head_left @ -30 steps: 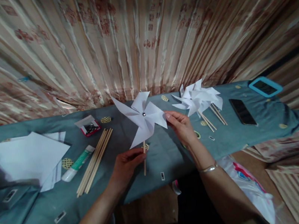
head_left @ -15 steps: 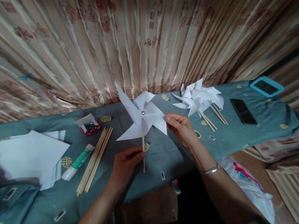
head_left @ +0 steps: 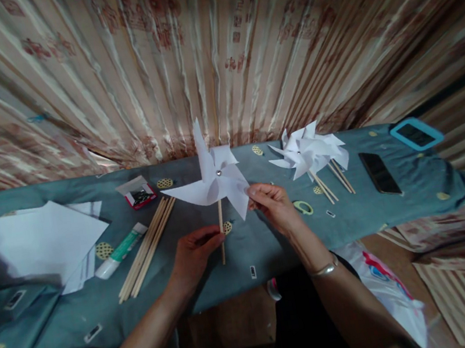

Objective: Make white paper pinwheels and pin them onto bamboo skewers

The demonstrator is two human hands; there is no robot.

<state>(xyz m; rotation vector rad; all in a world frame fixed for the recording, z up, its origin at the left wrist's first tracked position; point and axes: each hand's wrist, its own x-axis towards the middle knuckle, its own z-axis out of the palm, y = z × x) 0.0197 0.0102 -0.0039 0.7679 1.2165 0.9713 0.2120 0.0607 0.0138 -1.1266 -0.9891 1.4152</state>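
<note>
A white paper pinwheel (head_left: 221,183) with a silvery pin at its centre stands upright over the table on a thin wooden stick. Low on that stick, my left hand (head_left: 196,253) pinches it between thumb and fingers. My right hand (head_left: 269,200) has the tip of the pinwheel's right-hand blade between thumb and forefinger. Left of my left hand lie several loose wooden sticks (head_left: 147,249) side by side. Farther right, finished-looking pinwheels (head_left: 306,152) rest together on the cloth, their sticks pointing toward me.
Sheets of white paper (head_left: 49,244) are stacked at the left, beside a green and white glue tube (head_left: 121,250). A small red box (head_left: 141,195) holds dark pins. A phone (head_left: 379,172), a blue-framed device (head_left: 417,133) and a greenish ring (head_left: 303,207) lie to the right.
The pinwheel's blades have turned clockwise a little. My right hand has moved left and slightly down with the blade tip; my left hand keeps its hold on the stick.
</note>
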